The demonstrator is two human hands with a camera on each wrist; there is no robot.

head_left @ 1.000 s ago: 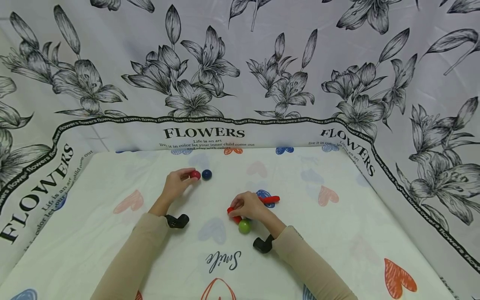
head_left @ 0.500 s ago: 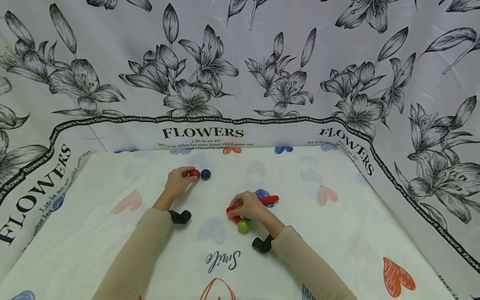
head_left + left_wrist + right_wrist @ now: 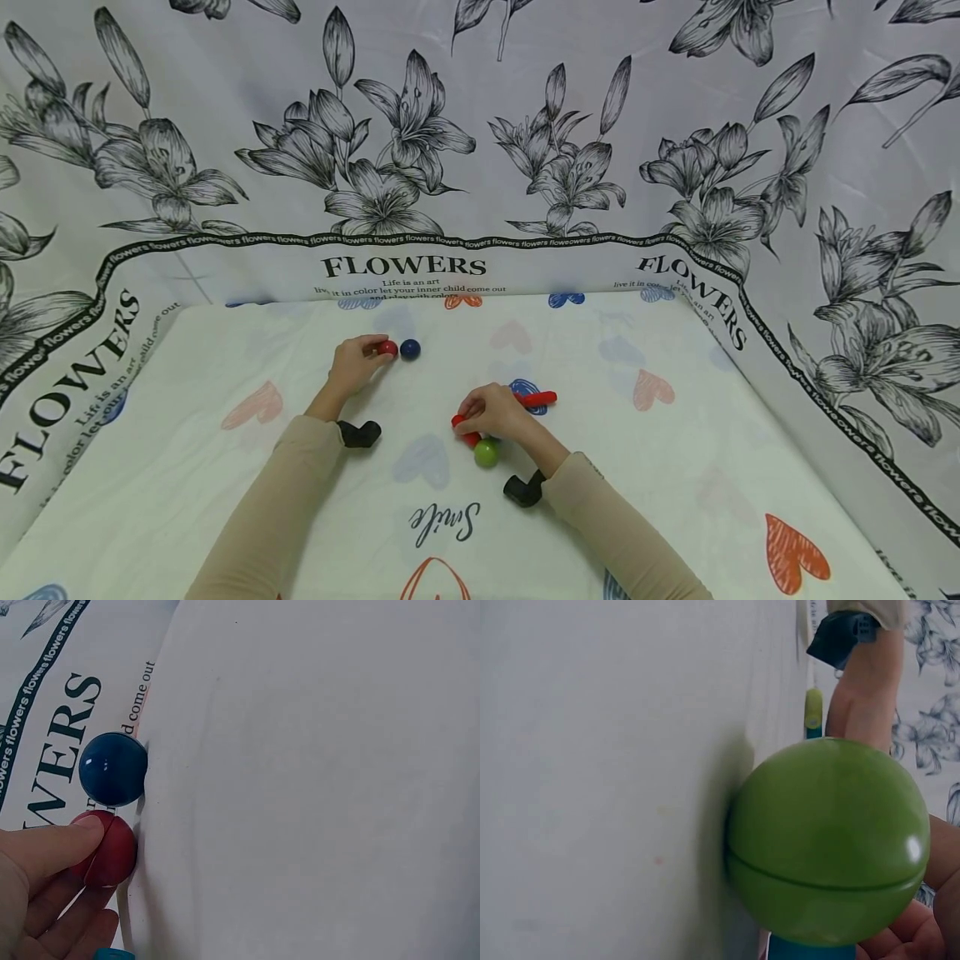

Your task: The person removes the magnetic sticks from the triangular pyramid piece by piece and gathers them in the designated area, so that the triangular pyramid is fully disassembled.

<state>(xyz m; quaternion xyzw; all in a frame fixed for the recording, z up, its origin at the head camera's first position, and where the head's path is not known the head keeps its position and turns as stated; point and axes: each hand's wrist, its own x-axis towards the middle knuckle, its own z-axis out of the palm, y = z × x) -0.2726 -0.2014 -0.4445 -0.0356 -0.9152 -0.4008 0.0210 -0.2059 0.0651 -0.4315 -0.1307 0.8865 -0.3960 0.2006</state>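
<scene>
Currently, the red ball [image 3: 387, 347] is pinched in the left hand [image 3: 356, 367], left of centre in the head view; its grip is closed, with thumb and fingers seen on the ball in the left wrist view. The blue ball [image 3: 410, 349] is placed just beside it, to the right; whether they touch cannot be told.

The first stick [image 3: 472, 438], red, is held by one end in the right hand [image 3: 491, 410], near the centre; that grip is closed on it. The green ball [image 3: 486, 453] is set at the stick's lower end, its seam shown large in the right wrist view. The second stick [image 3: 538, 399], also red, is laid to the right of that hand, over a blue printed heart.

All are carried by the white surface [image 3: 600, 450], backed by flower-printed cloth [image 3: 480, 200]. Beige sleeves [image 3: 266, 512] are worn on both arms.
</scene>
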